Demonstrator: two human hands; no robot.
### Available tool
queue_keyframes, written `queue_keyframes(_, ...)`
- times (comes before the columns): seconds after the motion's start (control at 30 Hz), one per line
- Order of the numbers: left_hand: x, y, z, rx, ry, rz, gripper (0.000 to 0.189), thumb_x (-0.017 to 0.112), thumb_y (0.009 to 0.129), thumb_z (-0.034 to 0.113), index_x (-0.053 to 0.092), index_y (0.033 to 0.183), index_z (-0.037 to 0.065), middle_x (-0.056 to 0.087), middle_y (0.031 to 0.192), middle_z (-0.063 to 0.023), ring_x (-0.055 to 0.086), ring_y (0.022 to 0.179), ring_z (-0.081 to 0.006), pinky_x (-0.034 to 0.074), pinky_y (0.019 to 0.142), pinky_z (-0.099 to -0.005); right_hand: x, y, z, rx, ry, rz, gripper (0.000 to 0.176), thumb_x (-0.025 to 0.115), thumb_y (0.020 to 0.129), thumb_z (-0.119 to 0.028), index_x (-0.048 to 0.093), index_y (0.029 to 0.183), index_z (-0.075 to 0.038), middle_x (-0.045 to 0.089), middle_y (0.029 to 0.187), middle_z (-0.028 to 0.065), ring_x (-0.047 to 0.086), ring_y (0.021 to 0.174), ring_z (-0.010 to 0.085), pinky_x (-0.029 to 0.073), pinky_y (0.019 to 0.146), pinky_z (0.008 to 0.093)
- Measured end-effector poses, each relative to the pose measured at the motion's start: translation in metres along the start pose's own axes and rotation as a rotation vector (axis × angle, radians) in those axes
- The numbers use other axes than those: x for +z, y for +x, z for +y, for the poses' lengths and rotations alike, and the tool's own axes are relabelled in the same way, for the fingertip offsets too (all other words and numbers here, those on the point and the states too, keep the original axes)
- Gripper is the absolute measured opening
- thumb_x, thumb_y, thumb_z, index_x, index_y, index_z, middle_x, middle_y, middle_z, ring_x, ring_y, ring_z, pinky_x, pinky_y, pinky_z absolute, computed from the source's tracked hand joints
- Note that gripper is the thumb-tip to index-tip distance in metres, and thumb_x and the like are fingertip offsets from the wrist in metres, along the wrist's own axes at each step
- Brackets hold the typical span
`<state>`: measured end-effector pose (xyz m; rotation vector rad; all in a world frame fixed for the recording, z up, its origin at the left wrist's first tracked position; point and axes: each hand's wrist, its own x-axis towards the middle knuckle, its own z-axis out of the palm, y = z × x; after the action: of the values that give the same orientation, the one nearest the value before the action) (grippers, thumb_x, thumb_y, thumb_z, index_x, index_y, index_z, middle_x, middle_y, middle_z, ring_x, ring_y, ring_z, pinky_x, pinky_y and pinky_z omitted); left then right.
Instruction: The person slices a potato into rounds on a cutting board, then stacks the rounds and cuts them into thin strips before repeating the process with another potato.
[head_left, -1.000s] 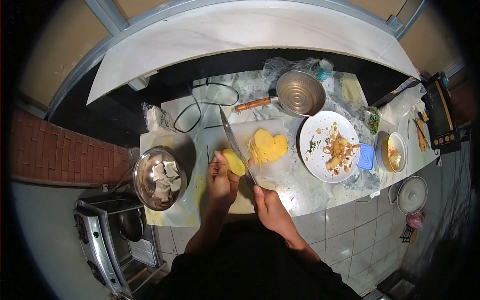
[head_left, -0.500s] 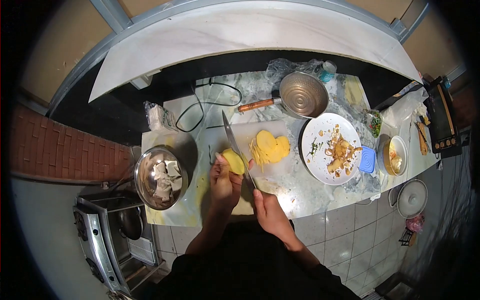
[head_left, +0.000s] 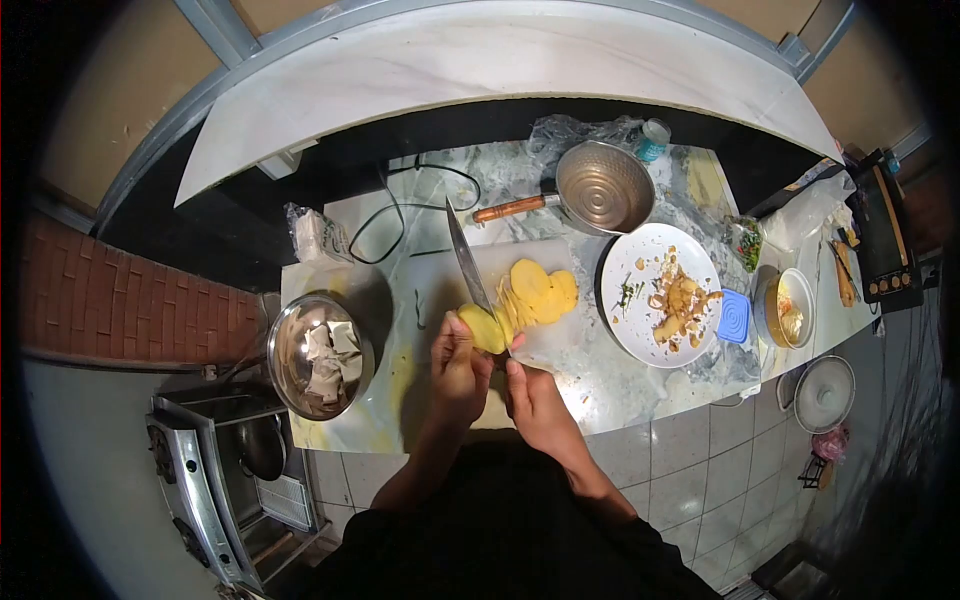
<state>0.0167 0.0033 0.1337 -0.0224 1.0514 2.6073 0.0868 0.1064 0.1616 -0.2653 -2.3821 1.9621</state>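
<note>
My left hand is closed round a peeled potato, held up over the near edge of the white cutting board. In my right hand is the handle of a long kitchen knife, its tip pointing away from me. The blade lies against the right side of the potato, and a yellow slice shows on the blade's right. On the board just beyond are several potato slices, fanned in an overlapping pile.
To the left stands a metal bowl with pale pieces inside. A white plate of peelings is on the right, beside a blue square lid. Behind the board are a wooden-handled saucepan and a black cable.
The knife's handle has come nearer my left hand, and its blade now meets the potato's right side. Potato and left hand have shifted slightly right and toward me.
</note>
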Motion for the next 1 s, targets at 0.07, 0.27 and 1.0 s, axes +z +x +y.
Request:
queue_keyframes(0.07,-0.007,-0.001,-0.002,0.023,-0.006,-0.063,0.034,0.034,0.102,0.03,0.05,0.111,0.002,0.059,0.109,-0.0079,0.06,0.099,-0.0177,0.046,0.097,-0.044,-0.001,-0.004,0.003,0.031,-0.03,-0.039,0.046,0.033,0.103,-0.026,0.047,0.069,0.003,0.045,0.051,0.0086,0.044,0.047,0.0204,0.038,0.049,0.0355)
queue_keyframes(0.27,-0.002,-0.001,0.001,0.029,0.03,0.009,0.036,0.033,0.102,0.032,0.051,0.11,0.002,0.059,0.107,-0.0073,0.059,0.099,-0.0167,0.046,0.097,-0.0405,0.001,-0.009,0.005,0.028,-0.111,-0.054,0.047,0.033,0.103,-0.026,0.047,0.068,0.003,0.046,0.052,0.0076,0.045,0.048,0.0189,0.039,0.049,0.0345)
queue_keyframes(1.0,0.002,-0.006,-0.016,0.143,0.561,0.109,0.037,0.027,0.104,0.029,0.048,0.113,0.001,0.055,0.094,-0.0028,0.052,0.084,-0.0098,0.045,0.082,-0.0244,-0.007,-0.006,0.005,0.038,-0.075,-0.05,0.044,0.033,0.103,-0.027,0.049,0.075,0.003,0.048,0.054,0.01,0.047,0.049,0.0212,0.04,0.051,0.0355)
